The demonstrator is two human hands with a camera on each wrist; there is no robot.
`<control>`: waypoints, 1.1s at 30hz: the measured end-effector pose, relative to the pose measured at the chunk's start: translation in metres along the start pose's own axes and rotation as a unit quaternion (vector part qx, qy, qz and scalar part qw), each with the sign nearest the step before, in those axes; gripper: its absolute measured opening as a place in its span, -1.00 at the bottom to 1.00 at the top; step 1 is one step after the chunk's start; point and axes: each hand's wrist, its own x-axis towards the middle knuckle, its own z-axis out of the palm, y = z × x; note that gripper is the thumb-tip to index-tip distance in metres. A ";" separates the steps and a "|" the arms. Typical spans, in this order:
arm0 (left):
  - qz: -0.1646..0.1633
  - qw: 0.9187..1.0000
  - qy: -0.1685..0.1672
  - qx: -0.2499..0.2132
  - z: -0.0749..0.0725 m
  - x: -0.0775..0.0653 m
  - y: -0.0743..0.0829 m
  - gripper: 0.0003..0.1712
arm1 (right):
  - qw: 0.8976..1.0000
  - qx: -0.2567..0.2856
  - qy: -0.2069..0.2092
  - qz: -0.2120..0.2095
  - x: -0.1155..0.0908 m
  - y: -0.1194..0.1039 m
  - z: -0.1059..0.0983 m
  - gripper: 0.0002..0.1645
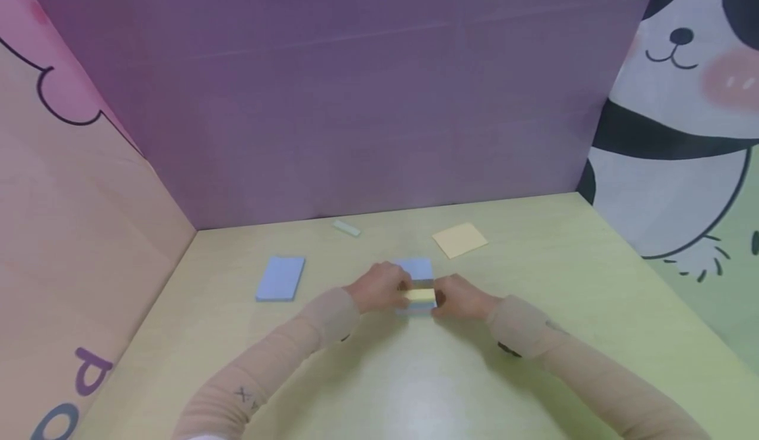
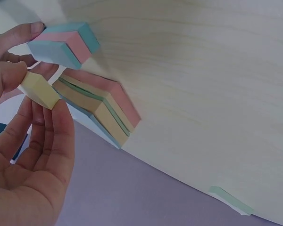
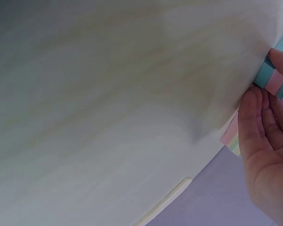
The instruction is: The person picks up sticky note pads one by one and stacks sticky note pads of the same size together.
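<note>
At the table's middle both hands meet over a stack of sticky-note pads [image 1: 420,271]. In the left wrist view the stack [image 2: 101,106] shows pink, green, yellow and blue layers lying on the table. My left hand [image 1: 398,287] pinches a small yellow pad [image 2: 41,89] between thumb and fingers, just beside the stack. My right hand [image 1: 441,295] holds a blue-pink-blue pad [image 2: 63,42] lifted a little above the stack. In the right wrist view that pad [image 3: 272,80] sits between thumb and fingers.
A blue pad [image 1: 280,278] lies to the left, a pale orange pad [image 1: 460,239] at the back right. A thin green pad [image 1: 346,228] rests near the purple back wall [image 1: 356,97]. Printed walls close in the left and right sides of the table [image 1: 385,387].
</note>
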 end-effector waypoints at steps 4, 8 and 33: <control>-0.003 1.000 -0.004 -0.003 0.003 0.001 0.000 -0.84 | 1.000 -0.001 -0.002 -0.012 0.000 0.001 -0.001 -0.60; -0.001 1.000 -0.005 -0.001 0.005 0.001 0.000 -0.85 | 1.000 -0.002 -0.003 -0.019 0.000 0.001 0.000 -0.60; -0.012 1.000 -0.009 0.020 0.015 0.005 -0.001 -0.78 | 1.000 -0.004 -0.001 -0.008 0.003 0.000 0.001 -0.80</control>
